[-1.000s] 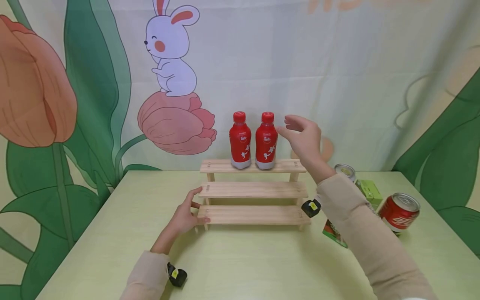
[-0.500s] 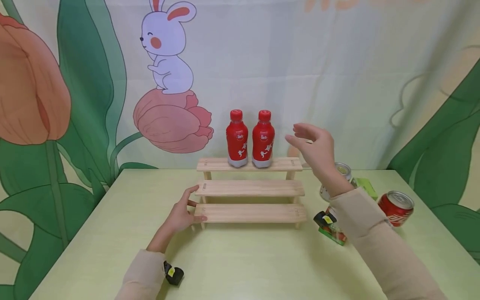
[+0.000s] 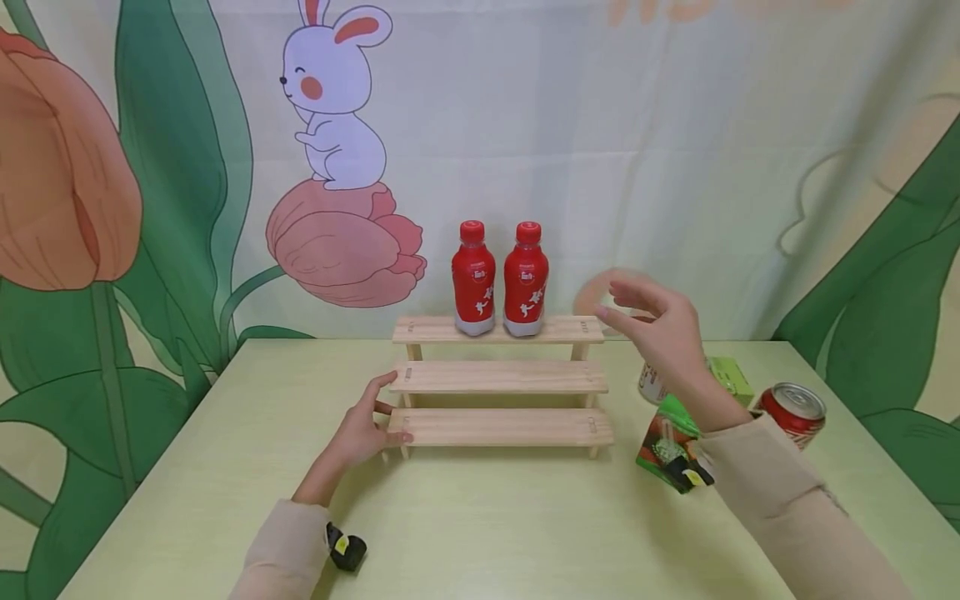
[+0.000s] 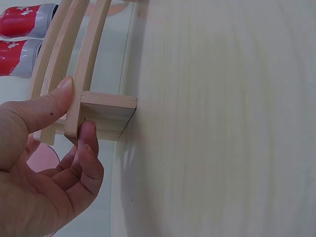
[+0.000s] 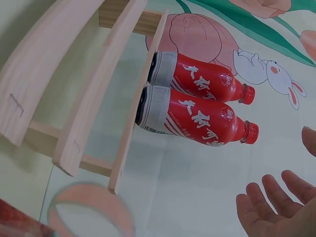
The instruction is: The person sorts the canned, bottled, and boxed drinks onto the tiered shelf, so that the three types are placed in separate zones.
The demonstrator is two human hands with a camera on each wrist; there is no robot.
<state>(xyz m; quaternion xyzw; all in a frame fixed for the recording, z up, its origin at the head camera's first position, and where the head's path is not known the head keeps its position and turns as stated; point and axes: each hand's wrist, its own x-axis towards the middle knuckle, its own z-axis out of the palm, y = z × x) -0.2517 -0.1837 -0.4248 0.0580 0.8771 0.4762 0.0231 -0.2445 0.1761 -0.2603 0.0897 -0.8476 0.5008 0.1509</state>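
Observation:
A three-tier wooden display rack stands on the table. On its top tier two red bottles, a left bottle and a right bottle, stand upright side by side. My left hand holds the rack's left end; in the left wrist view, the thumb lies over the lowest board and the fingers curl beneath it. Empty, with fingers loosely extended, my right hand hangs in the air right of the rack. The right wrist view shows that hand's spread fingers apart from the bottles.
Right of the rack are a green-and-red packet, a pale can partly behind my right hand, a green box and a red can partly behind the sleeve. A printed cloth hangs behind the table.
My right hand has drawn away from the right bottle, moving right and down. Both bottles stay on the top tier. The left hand keeps its hold on the rack. The view has shifted slightly.

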